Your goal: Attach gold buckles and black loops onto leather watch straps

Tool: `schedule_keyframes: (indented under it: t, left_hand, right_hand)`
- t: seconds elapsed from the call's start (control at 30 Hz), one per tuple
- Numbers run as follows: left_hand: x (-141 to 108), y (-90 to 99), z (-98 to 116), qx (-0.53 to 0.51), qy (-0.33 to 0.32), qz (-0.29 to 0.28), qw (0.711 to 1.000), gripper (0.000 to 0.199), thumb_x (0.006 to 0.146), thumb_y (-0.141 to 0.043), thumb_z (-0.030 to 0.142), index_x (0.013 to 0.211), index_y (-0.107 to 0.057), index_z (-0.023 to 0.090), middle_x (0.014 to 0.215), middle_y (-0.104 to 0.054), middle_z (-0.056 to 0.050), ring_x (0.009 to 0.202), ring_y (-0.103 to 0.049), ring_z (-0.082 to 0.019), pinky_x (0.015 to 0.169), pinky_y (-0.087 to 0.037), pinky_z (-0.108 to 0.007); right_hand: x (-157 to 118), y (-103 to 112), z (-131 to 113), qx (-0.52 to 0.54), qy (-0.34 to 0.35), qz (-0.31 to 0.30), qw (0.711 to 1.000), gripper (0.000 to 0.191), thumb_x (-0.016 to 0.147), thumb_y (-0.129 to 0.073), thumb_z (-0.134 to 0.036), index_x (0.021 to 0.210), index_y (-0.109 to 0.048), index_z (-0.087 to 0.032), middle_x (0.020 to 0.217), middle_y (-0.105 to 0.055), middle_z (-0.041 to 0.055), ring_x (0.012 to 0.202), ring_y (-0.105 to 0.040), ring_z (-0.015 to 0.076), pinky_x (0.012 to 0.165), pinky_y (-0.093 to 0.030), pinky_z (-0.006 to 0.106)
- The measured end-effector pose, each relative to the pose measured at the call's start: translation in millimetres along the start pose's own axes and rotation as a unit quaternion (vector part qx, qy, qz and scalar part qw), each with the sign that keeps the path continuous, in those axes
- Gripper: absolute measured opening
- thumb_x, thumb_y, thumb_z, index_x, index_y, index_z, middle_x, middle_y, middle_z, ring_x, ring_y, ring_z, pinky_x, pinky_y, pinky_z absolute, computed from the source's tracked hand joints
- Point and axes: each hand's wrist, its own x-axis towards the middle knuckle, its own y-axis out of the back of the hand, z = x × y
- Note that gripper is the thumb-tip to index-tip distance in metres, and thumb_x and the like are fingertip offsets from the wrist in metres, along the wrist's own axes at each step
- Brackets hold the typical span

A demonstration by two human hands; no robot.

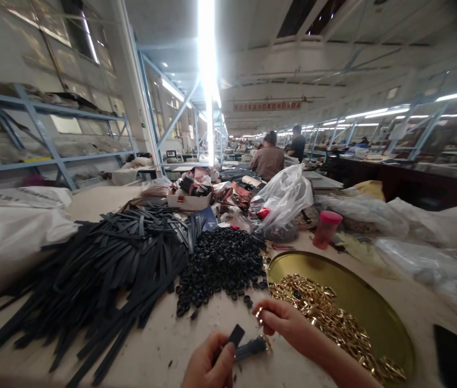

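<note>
My left hand is closed on a black strap, pinched between thumb and fingers with its flat end sticking up. Just beyond the thumb is a dark strap piece with a gold buckle at its end; whether the left hand also holds it, I cannot tell. My right hand pinches a small gold buckle at its fingertips, apart from the strap. Near it are a heap of small black loops and a round gold tray bearing many gold buckles.
A large pile of black straps covers the table's left side. Behind are a clear plastic bag, a white box and a pink-lidded jar. White sacks lie far left. Two people sit or stand farther back.
</note>
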Motion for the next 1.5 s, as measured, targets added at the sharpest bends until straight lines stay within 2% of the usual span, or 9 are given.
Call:
schedule_keyframes:
  t: [0.1, 0.33, 0.63, 0.77, 0.9, 1.07, 1.27, 1.4, 1.5]
  left_hand:
    - [8, -2.1, -2, -0.021, -0.019, 0.015, 0.999, 0.047, 0.072, -0.046, 0.061, 0.082, -0.049, 0.015, 0.043, -0.044, 0.009, 0.031, -0.029, -0.004, 0.034, -0.019, -0.017]
    - [5, -4.7, 0, 0.006, -0.023, 0.046, 0.999, 0.032, 0.075, -0.049, 0.047, 0.079, -0.053, 0.015, 0.045, -0.044, 0.008, 0.035, -0.033, -0.005, 0.037, -0.025, -0.017]
    - [7, -9.5, 0, 0.04, -0.023, 0.047, 0.998, 0.021, 0.075, -0.05, 0.037, 0.075, -0.054, 0.016, 0.044, -0.042, 0.009, 0.038, -0.036, -0.006, 0.041, -0.029, -0.017]
    - [4, -11.0, -4, 0.042, -0.019, 0.057, 0.997, 0.019, 0.07, -0.054, 0.035, 0.068, -0.052, 0.016, 0.045, -0.043, 0.008, 0.04, -0.036, -0.006, 0.041, -0.028, -0.017]
    - [4, -11.9, -8, -0.001, 0.026, 0.051, 0.998, 0.019, 0.068, -0.05, 0.037, 0.069, -0.048, 0.018, 0.047, -0.049, 0.007, 0.033, -0.032, -0.005, 0.034, -0.025, -0.017]
    - [3, -15.0, -11, -0.017, 0.021, 0.073, 0.997, 0.021, 0.066, -0.05, 0.04, 0.067, -0.048, 0.018, 0.04, -0.041, 0.01, 0.031, -0.028, -0.004, 0.032, -0.022, -0.016]
    - [2, -16.3, -16, -0.015, 0.042, 0.059, 0.997, 0.031, 0.066, -0.053, 0.049, 0.069, -0.048, 0.018, 0.036, -0.035, 0.011, 0.029, -0.027, -0.005, 0.03, -0.021, -0.016]
    - [6, -13.3, -24, -0.036, 0.039, 0.038, 0.998, 0.042, 0.067, -0.051, 0.059, 0.074, -0.048, 0.018, 0.039, -0.039, 0.01, 0.03, -0.026, -0.004, 0.032, -0.019, -0.016]
    - [9, -10.6, -31, -0.043, 0.029, 0.036, 0.998, 0.046, 0.065, -0.052, 0.063, 0.074, -0.049, 0.018, 0.038, -0.039, 0.01, 0.032, -0.027, -0.005, 0.035, -0.017, -0.017]
  right_hand:
    - [-9, -25, -18, 0.103, 0.01, -0.043, 0.994, 0.025, 0.079, -0.043, -0.026, 0.091, -0.061, -0.015, 0.062, -0.048, -0.0026, 0.056, -0.048, 0.0107, 0.057, -0.04, 0.024]
    - [-22, -43, -26, -0.022, 0.052, -0.053, 0.997, 0.02, 0.081, -0.037, -0.015, 0.075, -0.056, -0.018, 0.073, -0.05, -0.0006, 0.06, -0.051, 0.0098, 0.055, -0.04, 0.021]
    - [-19, -57, -9, 0.122, -0.016, 0.007, 0.992, 0.04, 0.073, -0.054, -0.029, 0.111, -0.051, -0.018, 0.064, -0.051, -0.0032, 0.059, -0.047, 0.0116, 0.056, -0.038, 0.024]
    - [-27, -58, -16, 0.191, -0.055, -0.043, 0.979, 0.042, 0.073, -0.052, -0.038, 0.109, -0.052, -0.017, 0.066, -0.052, -0.0023, 0.056, -0.046, 0.0103, 0.052, -0.035, 0.023]
    - [-35, -66, -8, 0.251, -0.044, -0.105, 0.961, 0.042, 0.069, -0.054, -0.023, 0.111, -0.051, -0.022, 0.075, -0.056, -0.0018, 0.066, -0.051, 0.0112, 0.056, -0.037, 0.021]
    - [-39, -82, 16, 0.123, 0.019, 0.013, 0.992, 0.049, 0.071, -0.052, -0.019, 0.119, -0.044, -0.02, 0.082, -0.061, 0.0012, 0.071, -0.055, 0.0144, 0.066, -0.043, 0.026]
    - [-40, -80, 4, 0.095, 0.03, 0.024, 0.995, 0.03, 0.079, -0.05, -0.032, 0.105, -0.055, -0.018, 0.083, -0.067, 0.0046, 0.073, -0.06, 0.0174, 0.064, -0.046, 0.026]
    - [-28, -53, 11, -0.036, 0.027, 0.097, 0.994, 0.028, 0.081, -0.046, -0.031, 0.101, -0.06, -0.018, 0.094, -0.068, 0.0076, 0.085, -0.062, 0.0199, 0.074, -0.047, 0.029]
    - [-16, -15, 30, -0.235, -0.011, 0.17, 0.957, 0.032, 0.084, -0.039, -0.026, 0.107, -0.058, -0.017, 0.106, -0.066, 0.0086, 0.097, -0.059, 0.0196, 0.085, -0.043, 0.03]
